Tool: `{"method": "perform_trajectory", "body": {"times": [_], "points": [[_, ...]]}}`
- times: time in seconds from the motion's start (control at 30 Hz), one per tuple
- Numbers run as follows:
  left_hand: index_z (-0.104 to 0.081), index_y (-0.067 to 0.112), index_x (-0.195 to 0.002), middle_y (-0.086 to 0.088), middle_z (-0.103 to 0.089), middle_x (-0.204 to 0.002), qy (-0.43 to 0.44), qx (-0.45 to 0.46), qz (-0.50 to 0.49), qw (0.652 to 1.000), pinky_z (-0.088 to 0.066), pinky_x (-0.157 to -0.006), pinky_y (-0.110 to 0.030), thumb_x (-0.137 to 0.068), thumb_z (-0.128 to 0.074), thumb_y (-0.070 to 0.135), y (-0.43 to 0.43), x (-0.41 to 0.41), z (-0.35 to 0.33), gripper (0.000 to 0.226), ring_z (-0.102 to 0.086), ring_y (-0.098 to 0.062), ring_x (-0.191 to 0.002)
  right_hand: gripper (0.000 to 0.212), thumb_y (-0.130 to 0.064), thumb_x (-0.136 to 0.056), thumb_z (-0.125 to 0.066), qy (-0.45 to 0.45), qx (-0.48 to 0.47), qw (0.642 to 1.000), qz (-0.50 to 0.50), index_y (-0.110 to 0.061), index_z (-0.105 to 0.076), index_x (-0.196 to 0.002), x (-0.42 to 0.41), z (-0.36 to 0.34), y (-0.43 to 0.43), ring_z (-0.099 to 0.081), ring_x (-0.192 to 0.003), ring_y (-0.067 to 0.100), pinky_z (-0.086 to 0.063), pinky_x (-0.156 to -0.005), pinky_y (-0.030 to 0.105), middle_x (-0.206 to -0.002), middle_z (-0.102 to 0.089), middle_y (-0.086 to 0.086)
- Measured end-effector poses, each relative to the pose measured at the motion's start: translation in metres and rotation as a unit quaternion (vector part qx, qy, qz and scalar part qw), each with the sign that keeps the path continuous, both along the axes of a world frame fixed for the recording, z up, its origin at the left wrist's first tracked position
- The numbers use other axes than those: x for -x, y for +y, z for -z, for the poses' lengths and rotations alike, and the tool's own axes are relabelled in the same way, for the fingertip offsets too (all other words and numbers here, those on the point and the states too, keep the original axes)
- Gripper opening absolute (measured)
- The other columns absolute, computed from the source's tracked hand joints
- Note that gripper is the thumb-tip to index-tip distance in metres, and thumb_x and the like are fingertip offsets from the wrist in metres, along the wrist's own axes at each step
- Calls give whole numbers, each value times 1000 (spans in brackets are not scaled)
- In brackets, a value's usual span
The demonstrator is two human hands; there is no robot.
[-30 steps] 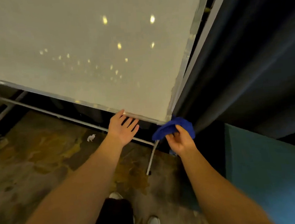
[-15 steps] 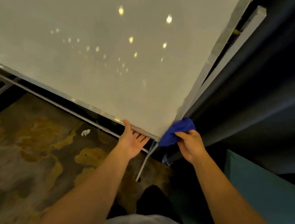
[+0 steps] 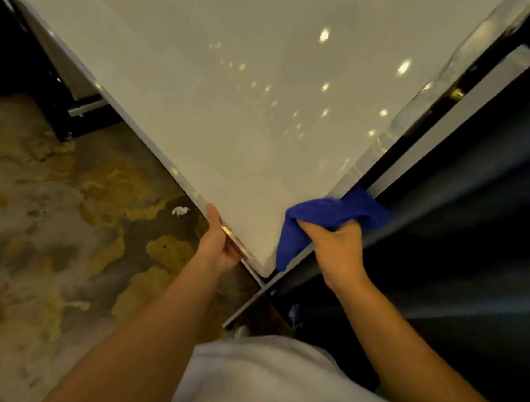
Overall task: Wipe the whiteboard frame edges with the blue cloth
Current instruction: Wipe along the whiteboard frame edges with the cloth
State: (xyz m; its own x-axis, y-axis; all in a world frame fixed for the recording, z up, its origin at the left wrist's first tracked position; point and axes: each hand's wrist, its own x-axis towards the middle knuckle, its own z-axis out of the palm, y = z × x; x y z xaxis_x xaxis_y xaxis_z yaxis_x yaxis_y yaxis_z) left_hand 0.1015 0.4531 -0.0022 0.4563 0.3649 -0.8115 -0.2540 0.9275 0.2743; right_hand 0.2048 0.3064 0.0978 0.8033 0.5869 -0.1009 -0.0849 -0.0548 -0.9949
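The wiping is under way at the whiteboard's point(image 3: 275, 110) lower corner, in the lower middle of the frame. The right hand point(image 3: 341, 245) has its fingers point(image 3: 344, 227) closed around the bunched blue cloth point(image 3: 319, 218), pressing it onto the silver frame edge point(image 3: 410, 114) that runs toward the upper right. The left hand point(image 3: 217, 242) is clamped on the other edge just left of the corner, apparently steadying the board. The next move probably calls for sliding the cloth along that rail with steady pressure. The cloth looks soft, crumpled and deep blue, one tail hanging toward the corner.
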Motion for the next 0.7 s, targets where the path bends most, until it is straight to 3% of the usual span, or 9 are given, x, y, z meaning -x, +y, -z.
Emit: {"method": "perform_trajectory", "body": {"times": [0.1, 0.13, 0.2, 0.3, 0.37, 0.43, 0.53, 0.63, 0.7], "points": [[-62, 19, -122, -12, -69, -119, -40, 3, -37, 998, -53, -88, -53, -72, -53, 76, -10, -10, -3, 76, -64, -35, -107, 28, -7, -84, -74, 40, 200, 967, -155, -7, -60, -109, 26, 30, -9, -64, -102, 27, -49, -78, 17, -104, -67, 8], [-62, 19, -123, -12, -69, -119, -52, -2, -44, 998, -54, -87, -51, -73, -51, 77, -12, -12, -5, 77, -64, -35, -107, 20, -17, -86, -74, 50, 280, 937, -204, -9, -63, -100, 28, 36, -12, -64, -100, 28, -47, -72, 11, -97, -67, 8], [-61, 19, -127, -12, -68, -122, -65, -26, -45, 997, -51, -92, -50, -76, -43, 78, -15, -10, -4, 80, -63, -34, -111, 30, -36, -80, -77, 24, 360, 906, -223, -12, -63, -69, 14, 32, -15, -67, -81, 17, -48, -63, 12, -74, -65, -7], [-61, 20, -128, -10, -70, -118, -66, -40, -32, 997, -55, -81, -45, -80, -39, 77, -26, -3, 1, 77, -67, -30, -105, 16, -29, -79, -79, -133, 248, 937, -208, -19, -67, -76, -19, -10, -22, -63, -75, 2, -52, -73, 14, -77, -65, -18], [-61, 21, -128, -10, -70, -120, -85, -23, -19, 996, -55, -83, -45, -81, -39, 76, -39, 0, 6, 76, -67, -29, -106, 12, -22, -83, -75, -209, 224, 909, -282, -28, -67, -77, -34, -45, -31, -63, -77, 2, -44, -69, 7, -80, -65, -17], [-62, 21, -129, -12, -63, -130, -151, -8, 0, 988, -49, -97, -49, -78, -42, 79, -54, 3, 12, 80, -61, -31, -118, 17, -28, -90, -67, -294, 339, 801, -397, -28, -66, -73, -36, -69, -37, -61, -71, 10, -42, -62, 15, -73, -64, -9], [-64, 21, -128, -12, -58, -137, -238, -3, 16, 971, -40, -108, -48, -73, -49, 79, -72, 6, 21, 81, -53, -31, -127, 21, -20, -97, -52, -385, 435, 637, -506, -10, -67, -107, -11, -87, -29, -63, -91, 22, -48, -76, 28, -101, -68, 11], [-68, 19, -122, -10, -70, -118, -244, -5, -30, 969, -56, -86, -46, -74, -54, 71, -79, 3, 28, 72, -67, -29, -107, 17, -13, -93, -52, -441, 462, 546, -542, -3, -61, -103, 22, -105, 10, -62, -101, 32, -46, -77, 33, -103, -63, 16], [-66, 17, -124, -1, -78, -92, -192, -48, -50, 979, -60, -65, -39, -83, -52, 63, -82, 1, 36, 63, -74, -21, -83, 17, -15, -90, -59, -459, 506, 440, -582, -6, -62, -103, 38, -111, 45, -62, -100, 32, -46, -77, 35, -101, -63, 14]]}}
